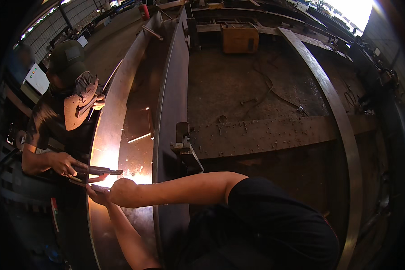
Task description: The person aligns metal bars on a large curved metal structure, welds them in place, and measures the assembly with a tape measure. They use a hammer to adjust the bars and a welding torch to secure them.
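Over the trough of a long steel beam (107, 130), my left hand (99, 196) is closed around a narrow dark bar (101, 188). Right beside it, my right hand (125, 192) makes a fist; what it grips is hidden behind its fingers. Just beyond both hands burns a bright welding glare with sparks. A co-worker in a cap holds a welding torch (96, 170) in one hand, its nozzle close to my right fist. The co-worker's other hand holds up a welding mask (78, 105).
The beam's tall right flange (170, 85) runs under my right forearm, with a clamp-like metal bracket (183, 144) on its outer side. Farther right lies a long flat steel bar (321, 83). An orange box (240, 39) and a cable (271, 87) are on the floor.
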Available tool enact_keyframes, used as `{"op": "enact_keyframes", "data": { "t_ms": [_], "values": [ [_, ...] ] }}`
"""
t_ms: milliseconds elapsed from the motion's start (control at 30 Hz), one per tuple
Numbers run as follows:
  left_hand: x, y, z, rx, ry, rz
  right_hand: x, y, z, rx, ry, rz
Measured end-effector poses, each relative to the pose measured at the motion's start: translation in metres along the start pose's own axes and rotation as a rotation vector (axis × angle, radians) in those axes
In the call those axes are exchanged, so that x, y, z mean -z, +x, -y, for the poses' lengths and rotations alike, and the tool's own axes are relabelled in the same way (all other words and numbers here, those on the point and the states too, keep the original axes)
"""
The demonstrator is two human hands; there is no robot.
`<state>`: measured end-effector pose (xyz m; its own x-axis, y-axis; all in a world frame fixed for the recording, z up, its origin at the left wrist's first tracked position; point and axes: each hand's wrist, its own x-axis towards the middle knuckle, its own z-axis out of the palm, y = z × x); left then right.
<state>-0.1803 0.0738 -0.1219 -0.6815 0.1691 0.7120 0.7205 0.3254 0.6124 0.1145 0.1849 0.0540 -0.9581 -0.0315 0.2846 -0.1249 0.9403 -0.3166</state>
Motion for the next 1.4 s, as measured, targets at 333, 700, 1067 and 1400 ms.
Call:
{"op": "enact_keyframes", "data": {
  "t_ms": [333,700,1067,1400],
  "values": [
    [-0.003,-0.001,0.013,-0.067,0.15,-0.004,-0.042,0.006,-0.011,-0.035,0.164,-0.264],
    [-0.005,-0.007,-0.019,-0.088,0.3,-0.114,-0.031,0.001,-0.001,-0.096,0.039,-0.358],
    [-0.025,-0.008,-0.033,-0.09,0.173,-0.083,-0.055,0.01,-0.026,-0.063,0.141,-0.335],
    [-0.026,-0.014,-0.016,0.33,-0.456,-0.039,0.0,-0.009,-0.006,-0.096,0.124,-0.112]
  ]
}}
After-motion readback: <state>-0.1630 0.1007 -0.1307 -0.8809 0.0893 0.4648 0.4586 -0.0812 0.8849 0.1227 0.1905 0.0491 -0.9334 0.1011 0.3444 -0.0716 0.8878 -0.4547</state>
